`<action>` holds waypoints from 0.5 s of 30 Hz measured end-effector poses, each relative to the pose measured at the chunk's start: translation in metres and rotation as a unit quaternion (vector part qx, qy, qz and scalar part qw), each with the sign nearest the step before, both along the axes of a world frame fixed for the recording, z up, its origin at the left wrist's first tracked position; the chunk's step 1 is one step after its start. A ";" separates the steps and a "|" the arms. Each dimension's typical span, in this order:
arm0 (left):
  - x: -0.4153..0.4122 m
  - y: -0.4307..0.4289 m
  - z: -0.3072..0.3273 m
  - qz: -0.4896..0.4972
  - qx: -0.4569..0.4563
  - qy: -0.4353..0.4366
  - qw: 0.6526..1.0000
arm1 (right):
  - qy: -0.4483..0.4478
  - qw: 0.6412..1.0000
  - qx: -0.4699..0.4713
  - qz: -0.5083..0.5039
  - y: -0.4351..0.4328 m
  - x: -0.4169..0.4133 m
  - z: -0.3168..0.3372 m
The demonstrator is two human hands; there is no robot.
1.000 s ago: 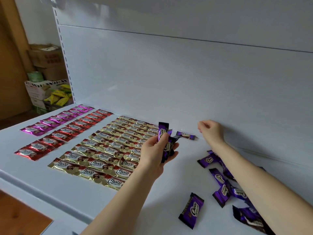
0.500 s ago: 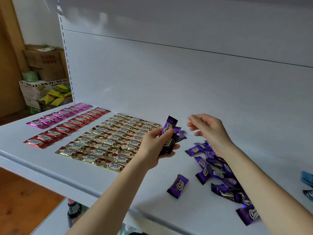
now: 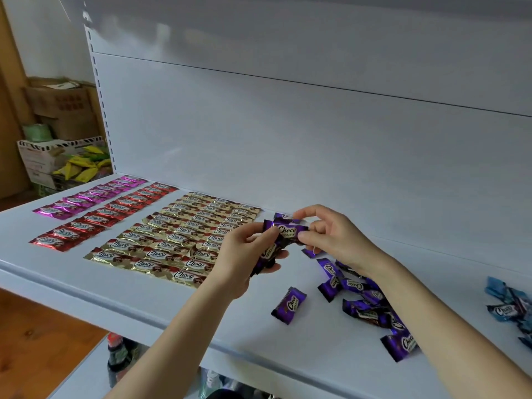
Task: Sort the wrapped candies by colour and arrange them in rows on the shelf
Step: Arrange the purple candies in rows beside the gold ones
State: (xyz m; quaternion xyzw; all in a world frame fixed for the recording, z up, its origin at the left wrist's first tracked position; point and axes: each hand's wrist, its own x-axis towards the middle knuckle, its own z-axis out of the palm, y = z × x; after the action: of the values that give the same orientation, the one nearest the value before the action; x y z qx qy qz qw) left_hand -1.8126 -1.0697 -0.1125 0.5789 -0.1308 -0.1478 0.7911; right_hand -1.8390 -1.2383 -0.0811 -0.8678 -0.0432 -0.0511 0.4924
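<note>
We see L hand [image 3: 239, 256] gripping purple bunch [image 3: 267, 253] above shelf [image 3: 316, 347], beside gold rows [image 3: 161, 243]; R hand [image 3: 331, 237] fingers [image 3: 309, 234] pinch top purple candy [image 3: 288, 229]. Risk we judge: hasty tug loosens bunch, pcs drop, scatter rows.

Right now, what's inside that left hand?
The left hand grips a bunch of purple candies; the right hand pinches the top candy of it. The gripping hand covers the rest, so their number cannot be told.
</note>
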 end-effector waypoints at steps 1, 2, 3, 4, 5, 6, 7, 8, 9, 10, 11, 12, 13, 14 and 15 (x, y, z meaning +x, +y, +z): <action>0.001 -0.001 -0.002 0.005 0.004 0.003 1.000 | -0.005 1.000 -0.011 0.000 -0.002 0.001 -0.002; 0.002 -0.002 -0.005 0.011 0.008 0.009 1.000 | -0.016 1.000 -0.017 -0.014 -0.005 0.004 -0.006; 0.004 -0.003 -0.007 0.019 0.012 0.018 1.000 | -0.027 0.999 -0.011 -0.041 -0.009 0.009 -0.009; 0.006 -0.003 -0.010 0.026 0.017 0.027 0.999 | -0.029 0.997 0.003 -0.076 -0.016 0.016 -0.014; 0.009 -0.004 -0.012 0.031 0.023 0.037 0.999 | -0.025 0.993 0.012 -0.111 -0.025 0.025 -0.019; 0.011 -0.005 -0.014 0.034 0.029 0.047 0.998 | -0.014 0.990 0.007 -0.140 -0.033 0.035 -0.025; 0.013 -0.006 -0.016 0.034 0.034 0.058 0.997 | 0.004 0.987 -0.009 -0.159 -0.042 0.045 -0.030; 0.016 -0.006 -0.017 0.034 0.038 0.068 0.996 | 0.023 0.985 -0.031 -0.170 -0.050 0.055 -0.036; 0.018 -0.008 -0.018 0.035 0.041 0.077 0.996 | 0.038 0.983 -0.053 -0.171 -0.055 0.064 -0.041; 0.021 -0.009 -0.018 0.035 0.043 0.086 0.995 | 0.049 0.982 -0.075 -0.166 -0.059 0.073 -0.044; 0.025 -0.010 -0.019 0.036 0.041 0.096 0.994 | 0.054 0.982 -0.092 -0.155 -0.060 0.082 -0.046; 0.027 -0.011 -0.019 0.036 0.034 0.108 0.993 | 0.056 0.982 -0.107 -0.142 -0.059 0.091 -0.049; 0.030 -0.012 -0.020 0.037 0.024 0.121 0.992 | 0.056 0.982 -0.123 -0.129 -0.057 0.100 -0.051; 0.032 -0.013 -0.020 0.036 0.015 0.132 0.990 | 0.057 0.982 -0.136 -0.120 -0.055 0.107 -0.053; 0.033 -0.014 -0.021 0.033 0.011 0.138 0.990 | 0.057 0.980 -0.151 -0.115 -0.053 0.114 -0.056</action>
State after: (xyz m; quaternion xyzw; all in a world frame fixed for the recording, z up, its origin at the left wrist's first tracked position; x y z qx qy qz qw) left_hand -1.7799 -1.0839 -0.1336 0.5661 0.0001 -0.2012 0.7994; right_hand -1.7249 -1.2912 -0.1373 -0.9330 0.0773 -0.0509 0.3479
